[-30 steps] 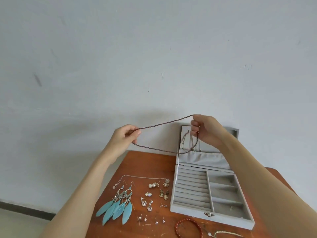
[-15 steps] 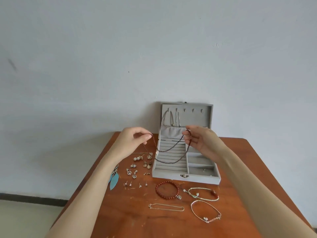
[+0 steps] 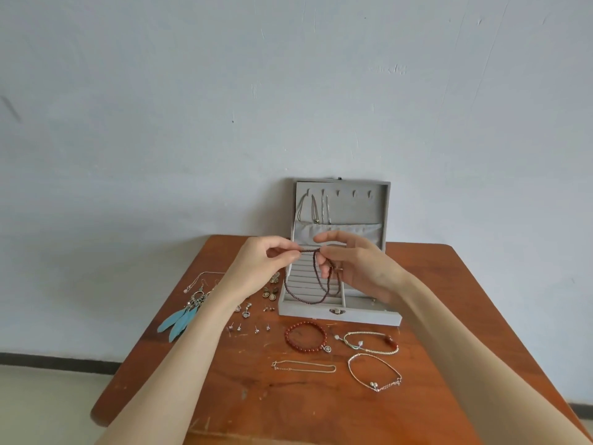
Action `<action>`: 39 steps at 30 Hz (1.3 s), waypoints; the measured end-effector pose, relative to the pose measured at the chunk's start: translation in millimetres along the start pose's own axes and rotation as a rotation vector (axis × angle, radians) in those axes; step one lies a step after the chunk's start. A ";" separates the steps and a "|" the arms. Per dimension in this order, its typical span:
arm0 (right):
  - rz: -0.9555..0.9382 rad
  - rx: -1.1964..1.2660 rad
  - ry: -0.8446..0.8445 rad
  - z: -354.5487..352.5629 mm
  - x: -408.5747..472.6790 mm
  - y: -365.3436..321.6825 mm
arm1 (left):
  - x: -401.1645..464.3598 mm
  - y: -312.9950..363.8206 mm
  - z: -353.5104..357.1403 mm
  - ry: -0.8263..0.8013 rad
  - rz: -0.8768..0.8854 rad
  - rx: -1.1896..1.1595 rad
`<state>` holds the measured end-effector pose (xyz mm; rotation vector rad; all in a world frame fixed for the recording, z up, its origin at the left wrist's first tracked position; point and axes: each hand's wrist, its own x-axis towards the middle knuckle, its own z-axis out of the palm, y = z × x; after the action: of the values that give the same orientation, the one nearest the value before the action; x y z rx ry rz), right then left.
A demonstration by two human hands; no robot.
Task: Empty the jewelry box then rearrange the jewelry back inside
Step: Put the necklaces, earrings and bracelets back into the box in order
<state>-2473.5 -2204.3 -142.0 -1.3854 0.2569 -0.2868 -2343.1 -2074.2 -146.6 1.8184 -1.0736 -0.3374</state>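
The hands have drawn together; left hand [image 3: 260,263] and right hand [image 3: 356,268] each pinch the limp, light beaded necklace [image 3: 316,284], looped over the jewelry box [image 3: 340,311]; hold the strand's ends.

Home room: wooden table [image 3: 321,406], bare wall [image 3: 288,91]

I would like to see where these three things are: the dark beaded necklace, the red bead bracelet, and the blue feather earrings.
dark beaded necklace [image 3: 316,301]: head view, bottom of its hanging loop.
red bead bracelet [image 3: 290,341]: head view, beads on its left side.
blue feather earrings [image 3: 179,321]: head view, on the feathers.
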 end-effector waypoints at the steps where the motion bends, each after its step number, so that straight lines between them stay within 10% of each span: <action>1: -0.001 0.001 -0.020 0.7 -0.4 -3.9 | -1.4 -1.0 1.7 -0.027 -0.011 -0.025; 19: -0.157 0.255 0.012 1.2 -4.3 -29.4 | -9.4 -9.8 9.8 -0.024 -0.300 -0.033; 30: -0.029 -0.026 -0.027 -8.1 0.3 -34.8 | -1.3 -6.6 7.6 -0.369 -0.214 -0.725; 39: 0.010 -0.276 -0.018 -34.3 5.8 -50.8 | 27.2 16.7 13.3 -0.429 -0.086 -0.466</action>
<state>-2482.4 -2246.1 -97.7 -1.6575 0.2968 -0.2362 -2344.6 -2106.1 -133.4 1.4022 -1.0894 -0.9790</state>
